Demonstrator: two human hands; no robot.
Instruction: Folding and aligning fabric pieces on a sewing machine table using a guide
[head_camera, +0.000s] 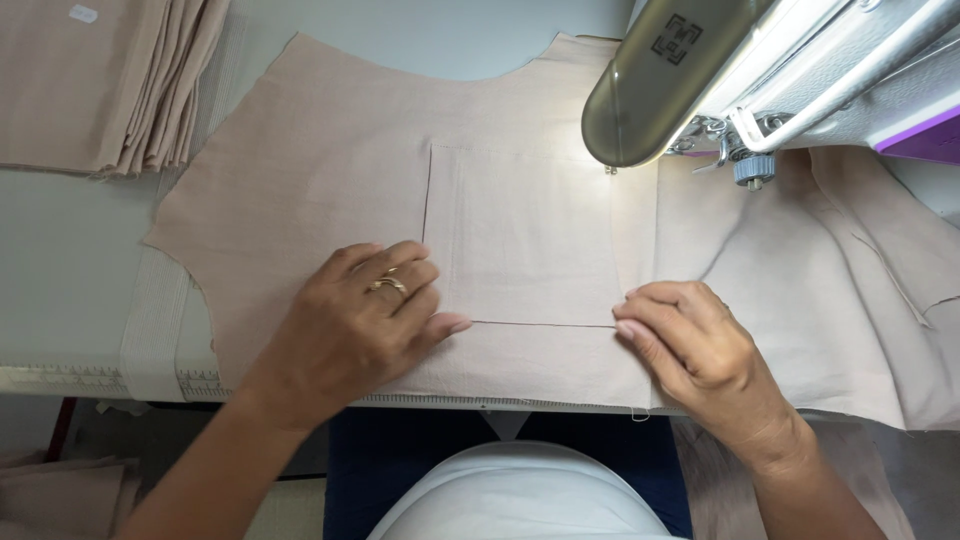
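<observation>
Left hand (365, 315) flat, grip open, pressing fabric (300, 170) beside pocket (520, 240). Right hand (690, 345) fingers curled on pocket corner; grip state unclear. Sewing machine (680, 70) above, on tabletop (60, 260).

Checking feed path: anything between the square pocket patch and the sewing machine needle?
Nothing visible. The square beige pocket patch lies flat on the beige fabric panel, its far corner at the needle. Left hand and right hand press its near corners.
</observation>
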